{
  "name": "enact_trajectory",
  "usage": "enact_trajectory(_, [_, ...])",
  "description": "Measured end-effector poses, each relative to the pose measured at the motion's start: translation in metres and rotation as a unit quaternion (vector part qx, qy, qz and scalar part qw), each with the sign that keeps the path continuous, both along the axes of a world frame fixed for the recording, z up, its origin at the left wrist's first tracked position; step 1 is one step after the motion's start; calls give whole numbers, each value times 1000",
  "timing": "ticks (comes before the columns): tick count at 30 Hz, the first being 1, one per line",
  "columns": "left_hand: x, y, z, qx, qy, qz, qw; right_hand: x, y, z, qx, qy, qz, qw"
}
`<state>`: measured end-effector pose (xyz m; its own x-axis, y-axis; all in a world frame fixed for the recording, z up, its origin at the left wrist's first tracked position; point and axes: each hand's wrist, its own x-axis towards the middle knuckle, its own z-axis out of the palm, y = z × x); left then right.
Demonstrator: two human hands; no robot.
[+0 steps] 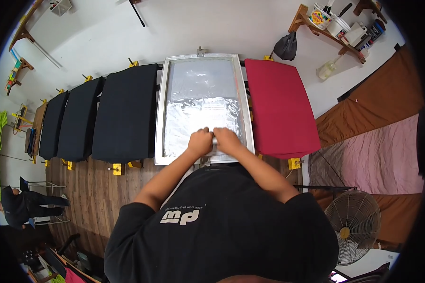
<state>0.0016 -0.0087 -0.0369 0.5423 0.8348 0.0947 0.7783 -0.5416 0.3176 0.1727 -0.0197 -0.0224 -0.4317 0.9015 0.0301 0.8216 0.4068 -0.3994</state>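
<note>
A screen printing frame (160, 118) with a metal rim lies straight in front of me. White ink (189, 113) is spread over the nearer half of its mesh, while the far half looks grey. Both my left hand (201, 142) and my right hand (226, 140) are closed side by side near the frame's close end. They grip a squeegee (215, 140), of which only a small pale part shows between them; my fists and arms hide the rest.
Black shirts (125, 113) on boards line up to the left, and a red shirt (282, 108) on a board sits close at the right. A standing fan (352, 226) is at lower right. Another person (26, 205) stands far left. A shelf (328, 35) holds tubs.
</note>
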Motion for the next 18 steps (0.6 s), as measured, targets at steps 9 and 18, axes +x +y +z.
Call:
enact_trajectory(9, [-4, -9, 36, -189, 94, -14, 977, 12, -8, 13, -162, 5, 55, 985])
enact_trajectory(18, [8, 46, 24, -64, 58, 49, 995, 3, 58, 11, -59, -60, 15, 996])
